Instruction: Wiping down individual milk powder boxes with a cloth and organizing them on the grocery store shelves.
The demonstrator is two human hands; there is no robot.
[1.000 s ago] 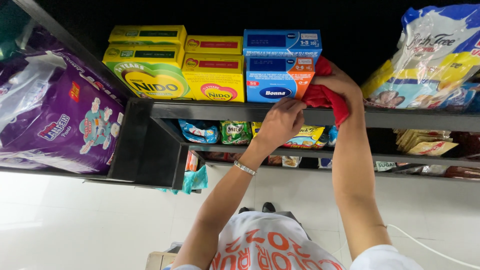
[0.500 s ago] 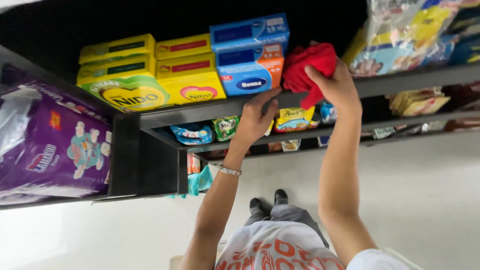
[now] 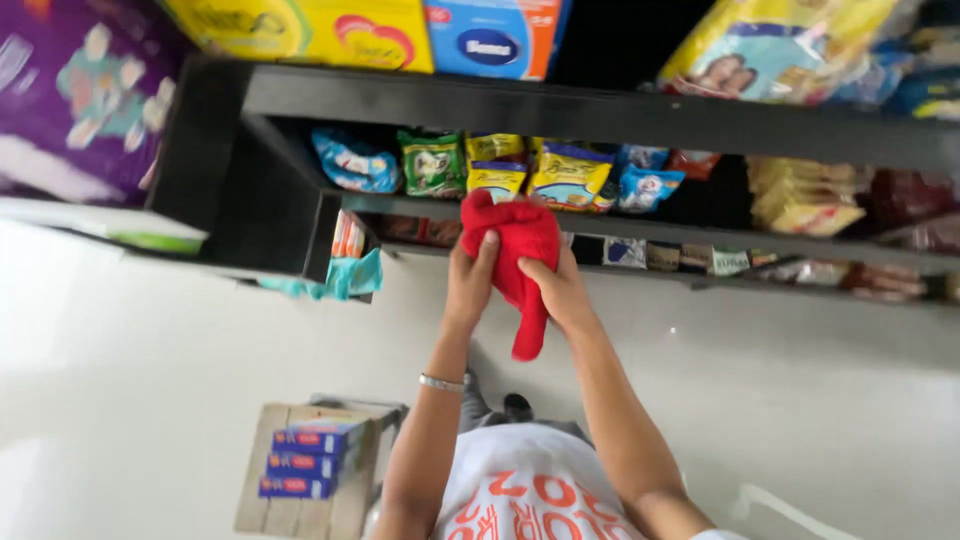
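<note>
Both hands grasp a red cloth (image 3: 520, 250) at frame centre: the left hand (image 3: 470, 283) pinches its 9 o'clock edge, the right hand (image 3: 558, 290) grips its 4 o'clock side. Snack packets (image 3: 560, 172) sit on the shelf (image 3: 640, 120) at 12 o'clock.

Both arms raised, left hand (image 3: 470, 280) and right hand (image 3: 556, 287) clenched.

Bright, even light washed the pale floor (image 3: 820, 420) almost white. The shelf (image 3: 560, 110) recesses stayed dark and shadowed. Motion blur smeared the whole frame, worst on the packets (image 3: 800, 190) toward the shelf's right end.
</note>
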